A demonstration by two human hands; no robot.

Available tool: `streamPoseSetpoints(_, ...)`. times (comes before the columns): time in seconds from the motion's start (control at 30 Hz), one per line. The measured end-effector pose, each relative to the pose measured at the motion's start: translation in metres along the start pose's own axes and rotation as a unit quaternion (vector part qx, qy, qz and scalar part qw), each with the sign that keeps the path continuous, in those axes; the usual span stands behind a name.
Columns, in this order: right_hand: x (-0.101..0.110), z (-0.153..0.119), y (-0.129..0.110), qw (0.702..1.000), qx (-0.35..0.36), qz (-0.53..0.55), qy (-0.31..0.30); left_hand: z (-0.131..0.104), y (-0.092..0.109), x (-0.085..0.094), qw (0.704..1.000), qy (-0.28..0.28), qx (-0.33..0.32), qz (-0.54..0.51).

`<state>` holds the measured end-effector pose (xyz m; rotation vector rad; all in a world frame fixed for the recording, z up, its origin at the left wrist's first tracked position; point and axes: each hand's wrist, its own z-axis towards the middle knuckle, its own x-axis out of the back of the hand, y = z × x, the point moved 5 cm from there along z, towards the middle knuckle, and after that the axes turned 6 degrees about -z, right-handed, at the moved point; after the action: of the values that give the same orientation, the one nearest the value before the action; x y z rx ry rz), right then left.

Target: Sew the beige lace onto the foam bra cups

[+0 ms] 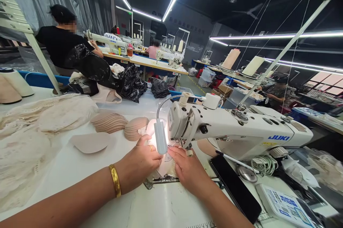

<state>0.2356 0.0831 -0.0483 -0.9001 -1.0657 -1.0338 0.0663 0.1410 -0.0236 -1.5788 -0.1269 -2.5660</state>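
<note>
A beige fabric piece [162,169] lies at the needle area of a white sewing machine [230,128], lit by a small gooseneck lamp [160,137]. My left hand [140,163] is closed on its left side, thumb raised and fingers curled; the lamp hides some fingertips. On the right, my right hand [190,171] lies beside the presser foot with its fingers stretched out, their tips on the fabric. Behind my left hand are two stacks of beige bra cup pads, one stack [109,123] farther left and another stack [136,128] nearer the lamp. A single pad [89,142] lies flat in front of them.
Cream lace fabric [40,124] covers the table's left side. To the right are a black phone [235,188], a computer mouse [247,174] and a white box [285,203]. Black plastic bags [131,83] sit behind. Other people work at machines, including a person in black [61,42].
</note>
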Motion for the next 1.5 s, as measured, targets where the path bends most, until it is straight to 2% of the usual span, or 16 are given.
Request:
streamPoseSetpoints(0.43,0.003,0.003,-0.001,0.998,-0.028,0.007,-0.055,0.005,0.011,-0.002,0.995,0.066,0.015,0.067)
streamPoseSetpoints(0.53,0.009,0.002,-0.001,1.0,-0.014,0.007,-0.017,0.006,0.014,-0.001,0.993,0.089,0.014,0.07)
streamPoseSetpoints(0.63,0.02,-0.001,-0.001,0.998,0.001,0.017,0.053,0.008,0.016,0.004,0.992,0.1,0.014,0.071)
streamPoseSetpoints(0.73,0.027,-0.004,0.003,0.992,-0.015,0.041,0.116,0.011,0.016,0.01,0.995,0.078,0.015,0.064)
streamPoseSetpoints(0.83,0.029,-0.003,0.005,0.986,-0.025,0.077,0.147,0.012,0.017,0.015,0.997,0.053,0.016,0.053)
streamPoseSetpoints(0.97,0.027,-0.002,0.008,0.981,-0.035,0.11,0.153,0.013,0.016,0.013,0.998,0.046,0.015,0.045)
streamPoseSetpoints(1.2,0.027,-0.003,0.007,0.984,-0.033,0.1,0.147,0.007,0.014,0.001,0.992,0.118,0.024,0.022)
streamPoseSetpoints(1.5,0.029,-0.003,0.003,0.987,-0.029,0.061,0.143,0.007,0.01,0.002,0.994,0.101,0.026,0.023)
